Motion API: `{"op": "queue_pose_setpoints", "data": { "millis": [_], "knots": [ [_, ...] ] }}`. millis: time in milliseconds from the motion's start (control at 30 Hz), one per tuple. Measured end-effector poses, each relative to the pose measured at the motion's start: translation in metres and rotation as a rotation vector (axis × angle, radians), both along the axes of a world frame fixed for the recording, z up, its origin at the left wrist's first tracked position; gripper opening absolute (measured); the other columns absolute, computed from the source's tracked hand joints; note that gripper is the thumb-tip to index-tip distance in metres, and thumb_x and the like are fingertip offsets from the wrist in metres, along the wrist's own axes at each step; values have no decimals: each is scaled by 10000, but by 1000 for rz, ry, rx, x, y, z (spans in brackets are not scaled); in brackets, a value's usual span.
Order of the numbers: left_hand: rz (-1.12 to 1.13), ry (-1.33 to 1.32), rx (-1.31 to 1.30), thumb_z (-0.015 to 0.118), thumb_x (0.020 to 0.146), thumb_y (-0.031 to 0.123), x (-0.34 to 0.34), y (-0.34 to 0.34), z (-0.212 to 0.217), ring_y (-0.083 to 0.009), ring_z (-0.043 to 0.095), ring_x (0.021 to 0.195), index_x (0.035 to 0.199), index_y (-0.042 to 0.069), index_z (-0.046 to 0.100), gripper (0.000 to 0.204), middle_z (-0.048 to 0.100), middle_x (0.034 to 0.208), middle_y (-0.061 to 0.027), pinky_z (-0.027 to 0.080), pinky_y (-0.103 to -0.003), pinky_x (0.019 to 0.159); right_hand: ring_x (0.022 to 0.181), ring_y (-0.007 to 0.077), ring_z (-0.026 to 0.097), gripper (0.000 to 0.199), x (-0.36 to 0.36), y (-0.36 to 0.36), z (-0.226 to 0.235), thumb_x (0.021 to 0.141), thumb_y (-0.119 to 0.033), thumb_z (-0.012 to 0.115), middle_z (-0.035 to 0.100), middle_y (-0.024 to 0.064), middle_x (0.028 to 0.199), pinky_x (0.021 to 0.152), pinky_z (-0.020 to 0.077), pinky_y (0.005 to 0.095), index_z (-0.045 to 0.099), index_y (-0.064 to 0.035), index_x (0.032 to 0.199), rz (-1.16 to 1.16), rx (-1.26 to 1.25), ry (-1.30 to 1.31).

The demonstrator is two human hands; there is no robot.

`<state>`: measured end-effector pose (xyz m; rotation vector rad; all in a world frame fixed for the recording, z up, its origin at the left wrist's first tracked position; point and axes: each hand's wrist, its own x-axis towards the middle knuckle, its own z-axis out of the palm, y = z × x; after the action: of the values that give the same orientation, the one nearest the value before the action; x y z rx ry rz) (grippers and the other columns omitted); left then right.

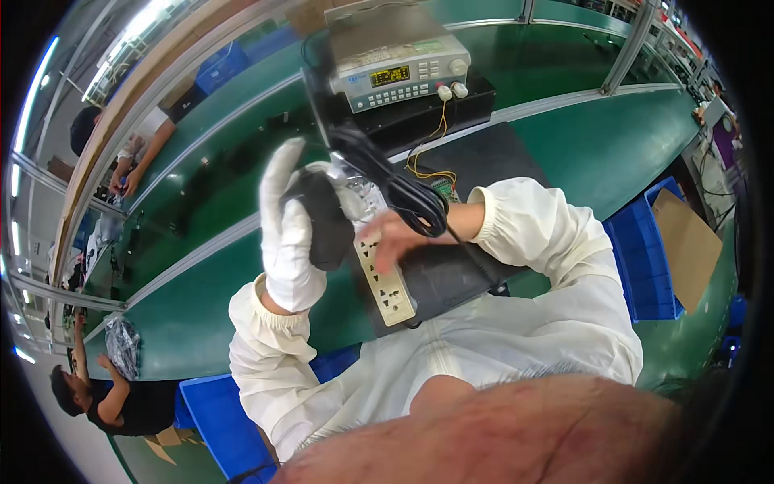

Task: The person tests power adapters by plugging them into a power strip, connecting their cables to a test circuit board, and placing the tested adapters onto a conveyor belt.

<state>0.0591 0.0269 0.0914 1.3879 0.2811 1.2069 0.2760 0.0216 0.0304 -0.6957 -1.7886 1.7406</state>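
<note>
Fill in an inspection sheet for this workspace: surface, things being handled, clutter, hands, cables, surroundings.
Surface: glossy green bench with a flat black mat.
Things being handled: blocky black object; long off-white plastic power strip.
Clutter: small green circuit board; grey boxy instrument with a lit yellow display.
Hands: white-gloved left hand grips the black object; bare right hand, blurred, is over the power strip, contact unclear.
Cables: coiled black cable in front of the right wrist; thin yellow wires at the instrument.
Surroundings: blue plastic bins; two other people, left.
</note>
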Motion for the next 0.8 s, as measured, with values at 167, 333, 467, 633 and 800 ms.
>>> {"op": "queue_pose_setpoints", "data": {
  "millis": [167, 333, 467, 633, 800],
  "knots": [
    [46, 41, 11, 518, 1002, 401, -19, 4, -31, -220, 603, 929, 1509, 82, 279, 645, 555, 1200, -150, 492, -394, 892, 997, 297, 678, 812, 39, -34, -27, 995, -641, 269, 678, 169, 1080, 896, 536, 429, 452, 47, 1387, 238, -817, 590],
    [78, 98, -139, 509, 1018, 354, -23, 0, -87, -227, 613, 962, 1287, 61, 486, 399, 542, 1234, -136, 522, -384, 861, 693, 182, 590, 447, 65, -40, -20, 1035, -358, 456, 608, 62, 840, 657, 489, 324, 561, 15, 1259, -169, -627, 295],
    [99, 75, -441, 491, 1033, 315, -17, 3, -117, -190, 617, 978, 1231, 76, 519, 312, 569, 1206, -102, 561, -348, 816, 755, 125, 548, 278, 71, -47, -22, 1023, -237, 523, 587, 28, 862, 698, 457, 258, 602, -6, 1157, -39, -681, 438],
    [103, 147, -473, 471, 1045, 226, -10, 10, -145, -156, 610, 961, 1201, 70, 546, 233, 611, 1120, -60, 517, -298, 862, 807, 107, 569, 228, 73, -44, -38, 985, -234, 603, 622, 24, 900, 740, 457, 241, 616, -36, 1096, -58, -619, 259],
    [307, 440, -236, 472, 1035, 184, -1, 19, -138, -96, 556, 909, 1131, 52, 585, 199, 623, 1037, -39, 450, -248, 846, 822, 71, 597, 139, 77, -34, -48, 947, -128, 652, 662, 25, 909, 738, 482, 241, 612, -22, 1026, -401, -153, 17]
  ]
}}
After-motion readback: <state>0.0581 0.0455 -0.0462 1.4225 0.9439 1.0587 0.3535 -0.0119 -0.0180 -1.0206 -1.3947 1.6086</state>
